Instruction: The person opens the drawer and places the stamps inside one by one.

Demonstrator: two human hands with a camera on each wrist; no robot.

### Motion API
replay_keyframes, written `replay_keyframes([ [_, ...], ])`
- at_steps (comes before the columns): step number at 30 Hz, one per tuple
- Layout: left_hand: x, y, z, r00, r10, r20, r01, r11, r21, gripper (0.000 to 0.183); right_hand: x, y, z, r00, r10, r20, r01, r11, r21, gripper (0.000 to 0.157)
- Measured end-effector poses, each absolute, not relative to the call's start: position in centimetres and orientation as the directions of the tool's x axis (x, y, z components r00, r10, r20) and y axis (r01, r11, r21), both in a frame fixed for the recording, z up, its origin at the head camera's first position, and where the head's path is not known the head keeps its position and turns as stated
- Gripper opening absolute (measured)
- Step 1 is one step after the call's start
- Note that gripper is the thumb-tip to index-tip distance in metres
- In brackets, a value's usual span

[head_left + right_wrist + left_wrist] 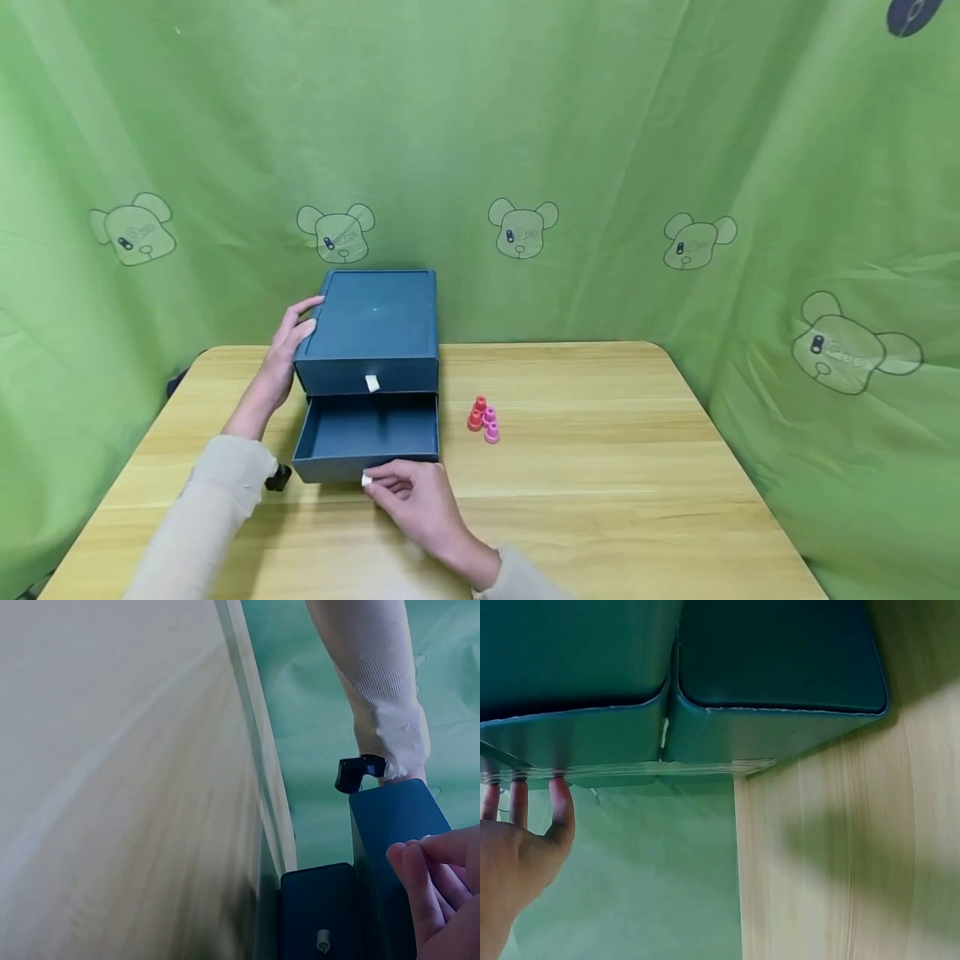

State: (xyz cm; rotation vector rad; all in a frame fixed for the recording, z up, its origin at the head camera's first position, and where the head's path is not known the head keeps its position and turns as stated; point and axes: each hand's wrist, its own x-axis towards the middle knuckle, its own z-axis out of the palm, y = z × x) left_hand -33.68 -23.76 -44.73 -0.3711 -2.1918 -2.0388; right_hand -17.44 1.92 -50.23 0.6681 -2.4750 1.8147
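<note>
A dark blue two-drawer box stands at the back left of the table. Its upper drawer is closed, with a white pull tab on the front. The lower drawer is pulled out, and its visible floor is bare. My right hand pinches the lower drawer's white tab between thumb and fingers; in the right wrist view the fingers mostly cover that tab. My left hand rests against the box's left side, fingertips touching the wall in the left wrist view.
Several small red and pink pegs stand on the wooden table right of the box. A small black device sits at the left wrist. Green curtains with bear drawings hang behind and beside the table.
</note>
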Motion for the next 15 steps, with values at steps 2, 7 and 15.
replay_keyframes([
  [2, -33.7, -23.8, -44.7, -0.961, 0.098, 0.257, 0.264, 0.064, 0.962, 0.054, -17.1, 2.0, -50.2, -0.907, -0.341, 0.247, -0.340, 0.245, -0.908, 0.016],
  [7, -33.8, -23.6, -44.7, -0.958, 0.101, 0.269, 0.276, 0.064, 0.959, 0.055, -16.3, 2.0, -50.2, -0.907, -0.347, 0.238, -0.333, 0.247, -0.910, 0.016],
  [15, -33.5, -23.3, -44.4, -0.960, 0.098, 0.263, 0.268, 0.042, 0.963, 0.056, -15.4, 2.1, -50.4, -0.905, -0.357, 0.230, -0.325, 0.234, -0.916, 0.016],
])
